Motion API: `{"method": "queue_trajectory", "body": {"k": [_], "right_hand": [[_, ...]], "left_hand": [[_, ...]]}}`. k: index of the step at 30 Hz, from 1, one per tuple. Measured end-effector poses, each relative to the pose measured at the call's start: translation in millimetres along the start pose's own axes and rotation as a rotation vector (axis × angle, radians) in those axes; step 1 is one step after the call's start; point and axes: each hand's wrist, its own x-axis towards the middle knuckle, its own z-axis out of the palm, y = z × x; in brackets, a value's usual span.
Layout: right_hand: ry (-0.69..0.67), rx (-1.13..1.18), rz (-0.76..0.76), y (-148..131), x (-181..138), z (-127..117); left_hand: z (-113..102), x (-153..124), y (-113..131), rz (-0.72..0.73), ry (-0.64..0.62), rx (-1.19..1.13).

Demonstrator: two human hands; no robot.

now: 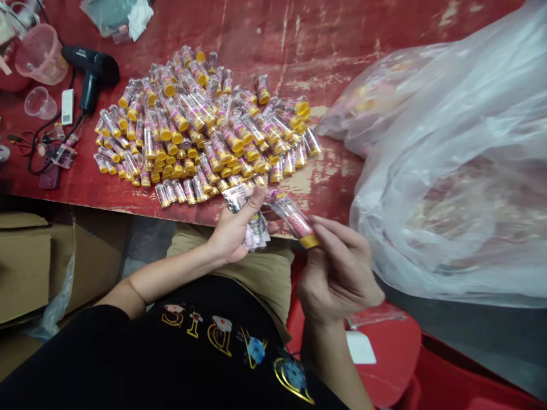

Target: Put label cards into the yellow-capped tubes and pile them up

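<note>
My left hand is closed on a stack of printed plastic sleeves, thumb on top, just off the table's front edge. Between the thumb and fingers of my right hand is a small clear tube with a yellow cap and pinkish contents. The capped end sits in my fingers, while the other end points up and left, close to the sleeves. Whether the tube touches them I cannot tell. Beyond both hands lies a large heap of similar yellow-capped tubes, with a short row of them nearest me.
Large translucent plastic bags bulge at the right of the red table. At left are a black hair dryer with its cord, a pink basket and a clear cup. Cardboard boxes stand below left; a red stool is below right.
</note>
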Motion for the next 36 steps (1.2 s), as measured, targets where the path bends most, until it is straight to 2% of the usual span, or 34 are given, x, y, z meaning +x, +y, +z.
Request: {"method": "queue_trajectory", "body": {"k": [3, 7, 14, 21, 25, 29, 32, 34, 36], "right_hand": [[-0.072, 0.008, 0.064, 0.3, -3.1, -7.6], [-0.147, 0.067, 0.127, -0.5, -1.9, -4.7], [0.102, 0.058, 0.085, 0.4, 3.8, 14.1], [0.107, 0.078, 0.156, 0.9, 6.7, 26.7], [0.093, 0.169, 0.241, 8.8, 21.4, 48.2], [0.014, 0.164, 0.108, 35.3, 59.7, 95.3], [-0.116, 0.121, -0.019, 50.9, 88.0, 130.3], [-0.217, 0.126, -0.065, 51.3, 98.0, 137.2], [-0.283, 0.124, -0.066, 47.4, 100.7, 123.0]], "left_hand": [[-0.3, -4.4, 1.1, 0.027, -0.058, 0.058], [-2.4, -9.6, -3.9, 0.025, -0.128, 0.132], [-4.6, -14.4, -14.5, 0.049, -0.148, 0.153], [-7.3, -10.3, -8.3, 0.06, -0.142, 0.114], [-15.2, -5.0, -1.7, 0.067, -0.076, 0.031], [-28.3, -2.5, 3.6, 0.031, 0.039, -0.035], [-35.7, -3.9, 8.3, 0.079, 0.062, -0.038], [-37.7, -4.7, 12.1, 0.097, 0.058, -0.022], [-37.4, -4.6, 16.2, 0.08, 0.07, 0.001]]}}
